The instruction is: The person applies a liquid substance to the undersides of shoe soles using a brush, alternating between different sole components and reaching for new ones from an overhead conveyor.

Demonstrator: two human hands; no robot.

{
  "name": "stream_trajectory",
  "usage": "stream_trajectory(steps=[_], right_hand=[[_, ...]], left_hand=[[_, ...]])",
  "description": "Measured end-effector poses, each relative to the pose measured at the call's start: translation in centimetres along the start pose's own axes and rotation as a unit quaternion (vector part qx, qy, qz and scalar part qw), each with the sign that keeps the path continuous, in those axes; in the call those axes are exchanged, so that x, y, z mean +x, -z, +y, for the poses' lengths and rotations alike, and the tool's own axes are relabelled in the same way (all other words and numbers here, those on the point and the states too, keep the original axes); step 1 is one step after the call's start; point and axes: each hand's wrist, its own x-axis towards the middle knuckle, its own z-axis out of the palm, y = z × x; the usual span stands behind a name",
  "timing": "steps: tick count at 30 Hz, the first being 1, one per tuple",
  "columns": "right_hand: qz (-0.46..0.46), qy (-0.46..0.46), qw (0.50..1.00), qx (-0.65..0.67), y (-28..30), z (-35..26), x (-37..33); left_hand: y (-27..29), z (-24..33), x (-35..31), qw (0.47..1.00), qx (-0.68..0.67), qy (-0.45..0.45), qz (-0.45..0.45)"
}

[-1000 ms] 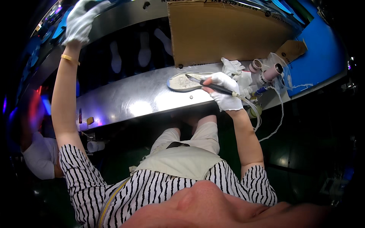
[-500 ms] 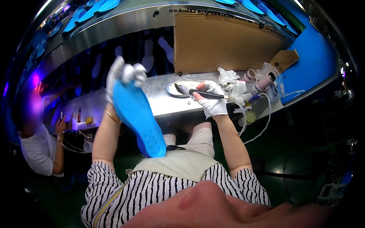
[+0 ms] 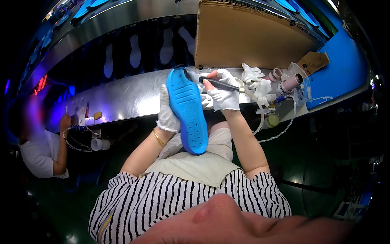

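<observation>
A blue shoe sole with grooves and small holes stands tilted in front of me, its far end over the metal ledge and its near end by my lap. My left hand, in a white glove, grips its left edge; some fingers are hidden behind it. My right hand, in a white glove with bare fingertips showing, holds a black-handled brush with a pale hose at its back end. The bristles are at the sole's far right edge, and the exact contact is hard to make out.
Along the metal ledge lie white gloves, pink rolls and a plastic bag. A cardboard sheet stands behind. Pale soles lie in the dark area beyond. Another person works at left.
My left hand has brought the blue sole rightward to the brush, turning it more upright. The white-lined sole on the ledge is now hidden. My right hand has barely moved.
</observation>
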Motion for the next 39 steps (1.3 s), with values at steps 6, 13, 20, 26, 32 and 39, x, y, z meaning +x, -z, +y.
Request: stream_trajectory(steps=[6, 13, 20, 26, 32, 39], right_hand=[[-0.042, 0.071, 0.995, -0.052, -1.5, 1.2, -1.0], [-0.050, 0.056, 0.996, -0.052, -1.5, 1.5, -2.3], [-0.107, -0.030, 0.994, -0.022, -1.9, 1.9, -3.6], [-0.182, 0.018, 0.981, -0.066, -2.8, 1.4, -5.5], [-0.088, -0.083, 0.993, -0.013, 0.2, 2.6, -6.5], [-0.165, -0.171, 0.971, 0.029, 0.5, 1.4, -5.4]], left_hand=[[1.6, -2.4, 1.5, 0.996, -0.024, -0.041, 0.078], [2.5, -1.1, 1.0, 0.995, 0.006, -0.027, 0.098], [2.1, 1.3, -0.2, 0.998, 0.022, -0.030, 0.044], [3.2, 2.6, -0.4, 0.998, 0.031, -0.023, 0.041], [3.3, 0.5, -4.0, 0.981, 0.174, 0.064, 0.053], [3.5, 1.2, -0.9, 0.992, 0.108, 0.051, 0.031]])
